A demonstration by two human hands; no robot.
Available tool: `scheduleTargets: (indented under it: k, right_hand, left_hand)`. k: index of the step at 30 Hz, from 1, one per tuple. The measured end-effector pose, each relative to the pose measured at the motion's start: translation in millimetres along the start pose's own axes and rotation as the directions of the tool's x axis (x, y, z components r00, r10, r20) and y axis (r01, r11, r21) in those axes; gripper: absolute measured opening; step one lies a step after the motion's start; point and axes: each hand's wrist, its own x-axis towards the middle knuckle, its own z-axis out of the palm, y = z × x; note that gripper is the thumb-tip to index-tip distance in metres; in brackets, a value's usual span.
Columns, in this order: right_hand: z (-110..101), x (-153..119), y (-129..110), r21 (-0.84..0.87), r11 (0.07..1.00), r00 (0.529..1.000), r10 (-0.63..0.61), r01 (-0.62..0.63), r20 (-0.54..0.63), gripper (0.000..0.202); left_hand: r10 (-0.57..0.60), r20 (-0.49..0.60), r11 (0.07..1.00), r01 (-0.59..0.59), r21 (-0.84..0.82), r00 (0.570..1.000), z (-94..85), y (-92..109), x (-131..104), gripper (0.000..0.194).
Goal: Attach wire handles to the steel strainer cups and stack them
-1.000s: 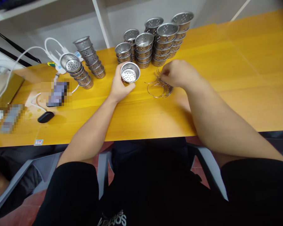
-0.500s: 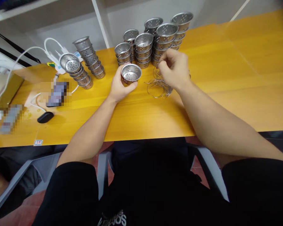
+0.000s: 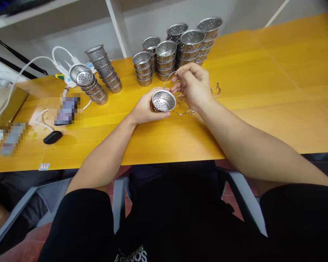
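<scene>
A small perforated metal cup is gripped by my left hand, its opening tilted up toward me. Just behind the cup's right rim, my right hand pinches a thin curved wire; the wire arches over the cup's back edge. More loose wire rings lie on the table, partly hidden beneath my right hand. Beyond my hands, several stacks of similar perforated cups stand upright.
Two leaning stacks of cups stand at the left. Nearer lie a blurred phone, white cables and a black oval object on the yellow table. A shelf edge runs behind. Part of another person shows at the lower left.
My left hand has brought the cup right and nearer to me. My right hand has moved down and left toward it, with a curved wire now visible at its fingertips.
</scene>
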Motion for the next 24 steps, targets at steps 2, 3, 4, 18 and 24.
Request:
scheduleTargets:
  k: [2, 3, 4, 18, 24]
  right_hand:
    - [0.3, -0.7, -1.1, -0.041, 0.999, 1.000, -0.019, 0.019, 0.011, 0.096]
    - [0.0, -1.4, -1.9, -0.092, 0.995, 0.999, -0.035, 0.037, 0.022, 0.094]
    - [-0.9, -2.7, -2.9, -0.165, 0.984, 0.998, -0.057, 0.062, 0.036, 0.093]
    - [-15.1, 7.5, 30.5, -0.377, 0.662, 0.761, -0.586, 0.648, 0.279, 0.038]
    - [-12.6, 32.7, 72.1, -0.323, 0.750, 0.805, -0.590, 0.577, 0.066, 0.041]
  left_hand:
    - [0.008, -0.023, 1.000, -0.007, 0.025, 1.000, -0.2, -3.3, 1.1, 0.105]
    - [0.005, -0.038, 0.999, -0.004, 0.041, 0.999, -1.4, -5.4, 1.7, 0.102]
    - [0.001, -0.053, 0.998, 0.002, 0.059, 0.999, -3.0, -7.2, 2.3, 0.101]
    - [0.070, 0.013, 0.961, -0.071, 0.268, 0.997, -9.5, 16.9, 2.9, 0.095]
    - [0.133, -0.207, 0.968, -0.083, 0.235, 0.969, -9.0, -29.7, 4.9, 0.116]
